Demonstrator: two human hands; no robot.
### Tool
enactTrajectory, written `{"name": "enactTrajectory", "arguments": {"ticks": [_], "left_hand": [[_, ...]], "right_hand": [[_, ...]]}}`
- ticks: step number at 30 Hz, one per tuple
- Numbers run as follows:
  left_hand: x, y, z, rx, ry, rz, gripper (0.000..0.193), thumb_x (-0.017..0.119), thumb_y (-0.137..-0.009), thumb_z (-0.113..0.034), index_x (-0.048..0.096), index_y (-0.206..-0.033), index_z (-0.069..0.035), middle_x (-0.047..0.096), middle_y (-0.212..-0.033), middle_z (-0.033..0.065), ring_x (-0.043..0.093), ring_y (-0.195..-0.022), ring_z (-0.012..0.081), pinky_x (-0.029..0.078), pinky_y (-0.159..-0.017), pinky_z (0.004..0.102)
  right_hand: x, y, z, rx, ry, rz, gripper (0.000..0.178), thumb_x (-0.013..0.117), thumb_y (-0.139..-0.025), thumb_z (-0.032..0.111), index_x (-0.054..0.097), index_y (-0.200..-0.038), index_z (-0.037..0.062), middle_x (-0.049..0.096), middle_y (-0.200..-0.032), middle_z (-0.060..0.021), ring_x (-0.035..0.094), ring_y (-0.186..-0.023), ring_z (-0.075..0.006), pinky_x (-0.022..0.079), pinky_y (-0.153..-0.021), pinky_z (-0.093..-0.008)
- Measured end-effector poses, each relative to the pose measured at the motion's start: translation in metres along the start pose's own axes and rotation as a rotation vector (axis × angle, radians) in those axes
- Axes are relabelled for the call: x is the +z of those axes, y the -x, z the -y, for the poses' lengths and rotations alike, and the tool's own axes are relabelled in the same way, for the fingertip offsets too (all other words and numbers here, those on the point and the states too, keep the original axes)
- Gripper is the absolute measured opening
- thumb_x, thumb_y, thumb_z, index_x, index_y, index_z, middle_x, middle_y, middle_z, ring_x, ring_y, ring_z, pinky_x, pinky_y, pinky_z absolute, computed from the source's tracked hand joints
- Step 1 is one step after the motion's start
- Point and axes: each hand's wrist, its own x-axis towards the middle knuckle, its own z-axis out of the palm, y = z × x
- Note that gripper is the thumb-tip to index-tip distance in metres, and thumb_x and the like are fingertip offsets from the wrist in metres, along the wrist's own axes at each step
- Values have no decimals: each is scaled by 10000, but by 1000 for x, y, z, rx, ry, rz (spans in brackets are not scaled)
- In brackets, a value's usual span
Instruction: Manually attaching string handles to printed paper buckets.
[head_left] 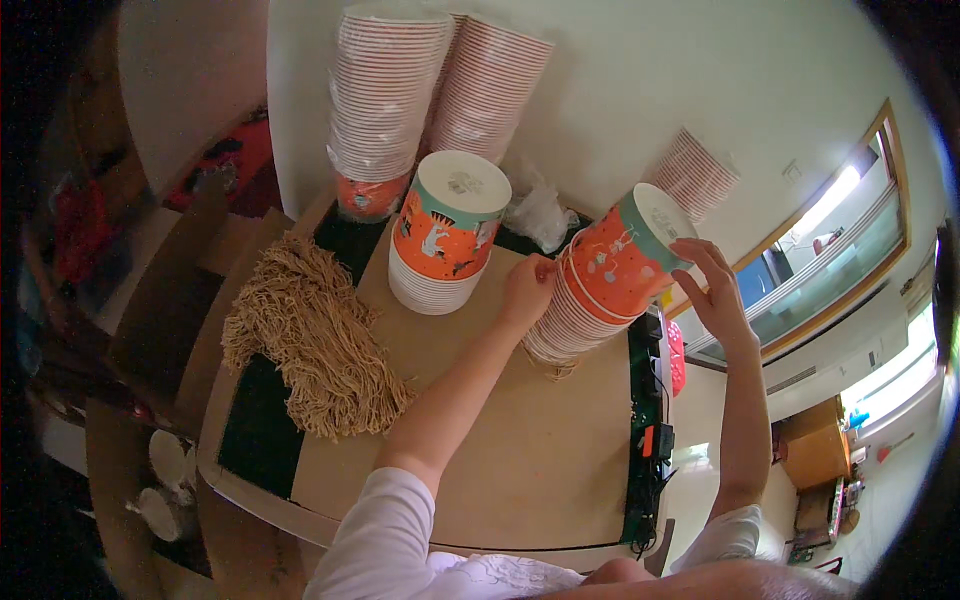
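Note:
On the right of the table, a stack of upturned paper tubs, orange with a teal band and white base, stands between my hands. My left hand is at its left side, fingers pinched together against the tub rims; whatever they hold is too small to make out. My right hand touches the base edge of the top tub with its fingertips, thumb and fingers apart. A second upturned tub stack stands to the left. Beside it lies a heap of tan twine strands. A few strands show under the right stack.
Tall wrapped tub stacks stand at the back against the wall, with another wrapped stack behind the right one. A crumpled clear plastic bag lies between. A power strip with black plugs and cables runs along the right edge. Cardboard boxes are at left.

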Motion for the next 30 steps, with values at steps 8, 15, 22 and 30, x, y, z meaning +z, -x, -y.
{"name": "enactTrajectory", "arguments": {"ticks": [8, 15, 22, 30], "left_hand": [[-19, -5, -36, -72, 3, 121, 264, 603, -832, -257, 616, -979, -38, 643, -830, 100, 605, -765, 196, 471, -702, 313], [-22, -11, -28, -21, -39, 118, 230, 615, -810, -225, 642, -913, -22, 654, -789, 106, 614, -718, 190, 474, -678, 311], [-17, -18, -24, 16, -88, 119, 178, 605, -802, -173, 632, -828, 1, 655, -803, 135, 634, -721, 223, 476, -648, 319], [-14, -25, -31, 110, -204, 65, 153, 615, -771, -110, 622, -881, -3, 634, -743, 127, 612, -671, 203, 474, -616, 306]], "right_hand": [[22, 0, 1, 25, 84, -9, 354, 556, -838, 125, 538, -1191, 138, 517, -1226, -124, 482, -1113, -315, 366, -962, -412], [28, 2, -3, -25, 107, -43, 359, 574, -823, 142, 545, -1181, 142, 529, -1205, -131, 489, -1098, -322, 374, -948, -412], [26, -1, 5, -24, 147, -50, 352, 574, -824, 160, 552, -1175, 137, 533, -1193, -143, 500, -1071, -336, 384, -931, -417], [26, -3, 2, -20, 146, -52, 350, 587, -812, 146, 564, -1161, 140, 554, -1173, -146, 517, -1058, -340, 394, -921, -421]]}}
